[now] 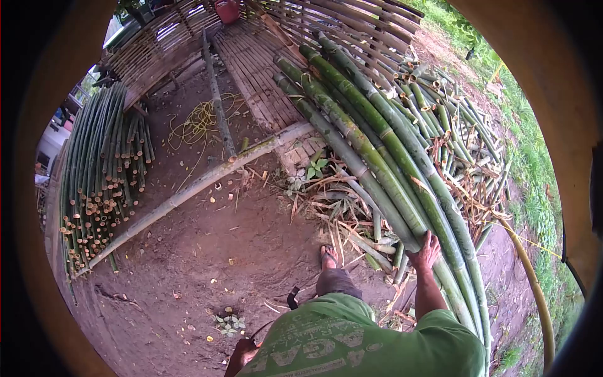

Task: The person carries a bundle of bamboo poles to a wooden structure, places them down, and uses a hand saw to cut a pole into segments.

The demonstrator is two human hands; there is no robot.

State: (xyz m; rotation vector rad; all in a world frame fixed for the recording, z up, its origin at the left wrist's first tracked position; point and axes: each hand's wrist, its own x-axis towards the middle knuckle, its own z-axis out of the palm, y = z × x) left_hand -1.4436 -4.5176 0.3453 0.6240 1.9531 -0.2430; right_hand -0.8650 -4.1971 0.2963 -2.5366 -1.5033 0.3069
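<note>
Several long green bamboo poles (377,141) lie side by side, slanting from the upper middle down to the lower right beside me. My right hand (426,251) grips the leftmost poles near my hip, its fingers closed over the bamboo. Only a small part of my left arm and hand (243,355) shows at the bottom edge, by my green shirt (326,342). Its fingers cannot be made out. A thin dark strap or cord (264,327) runs close to it, and a dark object (293,298) sits beside my leg.
A stack of cut bamboo (94,182) stands at left. One pale pole (201,179) crosses the dirt, with another pole (218,100) meeting it. A yellow rope (200,122) lies tangled behind. Bamboo offcuts (449,116) pile up at right. A slatted platform (254,75) stands beyond.
</note>
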